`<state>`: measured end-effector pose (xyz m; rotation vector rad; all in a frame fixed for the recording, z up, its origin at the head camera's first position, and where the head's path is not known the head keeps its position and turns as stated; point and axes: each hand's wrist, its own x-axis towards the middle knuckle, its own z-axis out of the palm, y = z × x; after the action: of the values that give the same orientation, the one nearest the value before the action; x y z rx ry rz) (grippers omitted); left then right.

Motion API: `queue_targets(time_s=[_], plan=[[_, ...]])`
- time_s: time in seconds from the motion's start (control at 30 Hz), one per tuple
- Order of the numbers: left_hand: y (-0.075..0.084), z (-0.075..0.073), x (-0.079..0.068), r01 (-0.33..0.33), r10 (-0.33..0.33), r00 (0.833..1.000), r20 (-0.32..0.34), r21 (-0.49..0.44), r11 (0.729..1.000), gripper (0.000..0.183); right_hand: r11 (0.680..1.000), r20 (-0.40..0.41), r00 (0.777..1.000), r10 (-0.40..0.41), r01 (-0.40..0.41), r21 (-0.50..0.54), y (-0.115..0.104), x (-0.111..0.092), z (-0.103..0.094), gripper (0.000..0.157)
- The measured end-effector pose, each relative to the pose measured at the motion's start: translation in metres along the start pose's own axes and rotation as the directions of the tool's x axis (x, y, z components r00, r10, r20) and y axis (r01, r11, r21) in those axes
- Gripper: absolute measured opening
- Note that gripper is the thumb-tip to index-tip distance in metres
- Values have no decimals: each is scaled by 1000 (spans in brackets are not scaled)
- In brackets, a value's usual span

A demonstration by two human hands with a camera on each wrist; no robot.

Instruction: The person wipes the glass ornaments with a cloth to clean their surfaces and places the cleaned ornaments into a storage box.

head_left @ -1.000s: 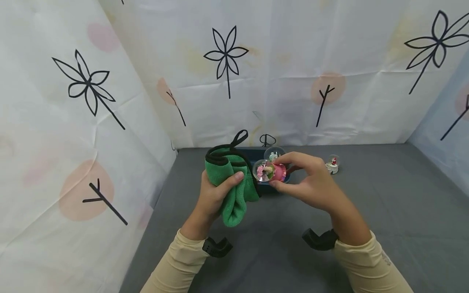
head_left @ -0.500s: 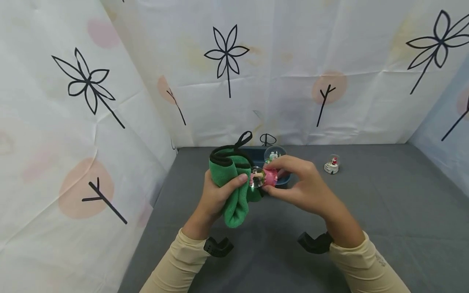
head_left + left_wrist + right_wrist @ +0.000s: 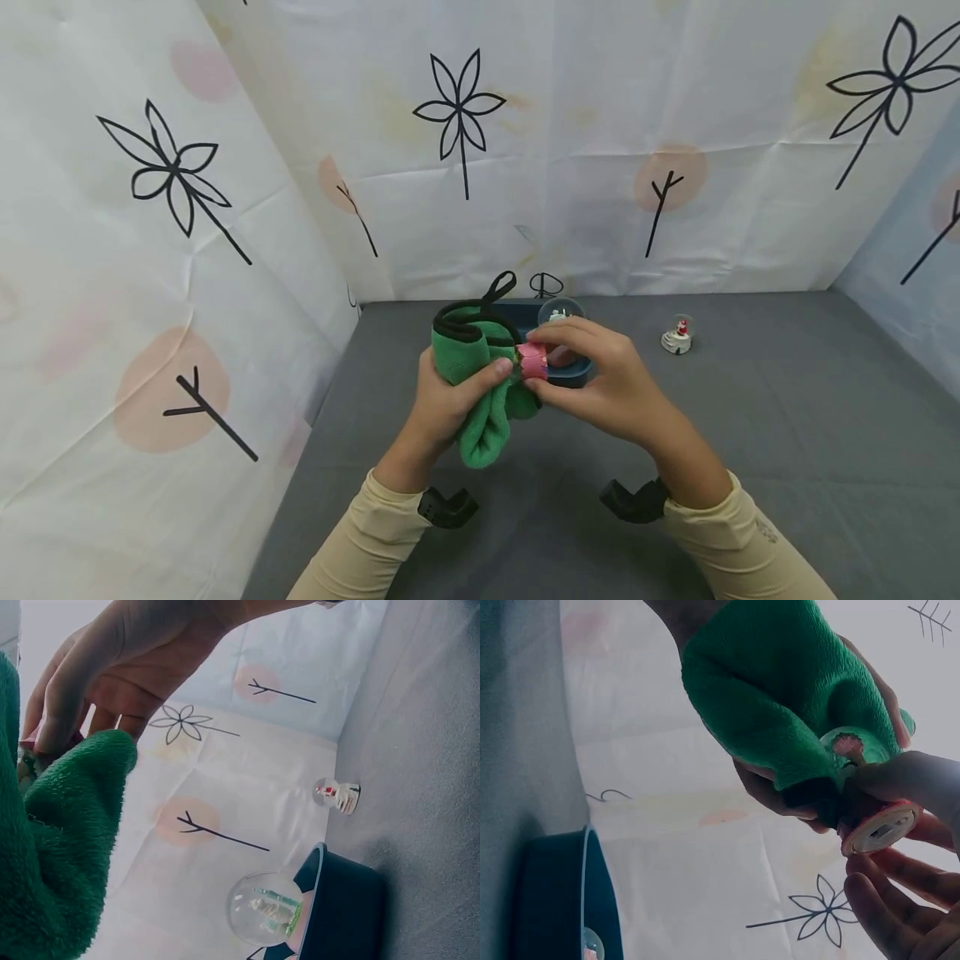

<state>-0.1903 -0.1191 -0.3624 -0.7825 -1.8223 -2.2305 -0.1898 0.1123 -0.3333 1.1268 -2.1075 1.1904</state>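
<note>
My left hand (image 3: 442, 404) grips a folded green cloth (image 3: 483, 417) with black edging and a loop. With thumb and fingers my right hand (image 3: 607, 375) holds a small snow globe by its pink base (image 3: 533, 361). The globe's clear dome is tucked into the cloth's folds, hidden in the head view. In the right wrist view part of the dome (image 3: 855, 746) shows against the cloth, a pink figure inside, and the underside of the base (image 3: 885, 829) faces the camera.
Behind the hands stands a dark blue bin (image 3: 345, 907) with another snow globe (image 3: 266, 907) in it. A small white-based snow globe (image 3: 677, 335) with a red figure stands on the grey table to the right. Patterned cloth walls (image 3: 555, 192) rise at the back and sides.
My right hand has moved left, bringing the pink snow globe into the green cloth, so its dome has gone out of the head view. The left hand has shifted slightly right.
</note>
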Motion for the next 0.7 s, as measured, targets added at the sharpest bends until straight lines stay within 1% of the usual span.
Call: queue_targets(time_s=[0.07, 0.13, 0.23, 0.3, 0.43, 0.57, 0.7], plan=[[0, 0, 1, -34, 35, 999, -40, 18, 999, 37, 1000, 0, 1000, -4, 4, 1, 0, 0, 0, 56], [0, -1, 2, -54, 56, 995, -78, 26, 998, 34, 1000, 6, 1000, -5, 5, 6, 0, 0, -1, 59], [0, -2, 2, -59, 62, 992, -114, 27, 998, 30, 1000, 22, 1000, -14, 13, 26, 1, 0, -2, 61], [0, -3, 2, -52, 54, 992, -116, 20, 998, 29, 998, 32, 999, -27, 25, 57, 3, 0, -3, 60], [2, -2, 1, -40, 42, 995, -93, 24, 999, 30, 991, 37, 997, -73, 69, 111, 6, 0, -4, 54], [2, -2, 1, -43, 43, 996, -76, 12, 999, 29, 989, 27, 993, -113, 110, 95, 7, 0, -4, 51], [3, -1, 2, -67, 67, 996, -65, -10, 998, 27, 988, 17, 991, -130, 128, 86, 8, 0, -4, 53]])
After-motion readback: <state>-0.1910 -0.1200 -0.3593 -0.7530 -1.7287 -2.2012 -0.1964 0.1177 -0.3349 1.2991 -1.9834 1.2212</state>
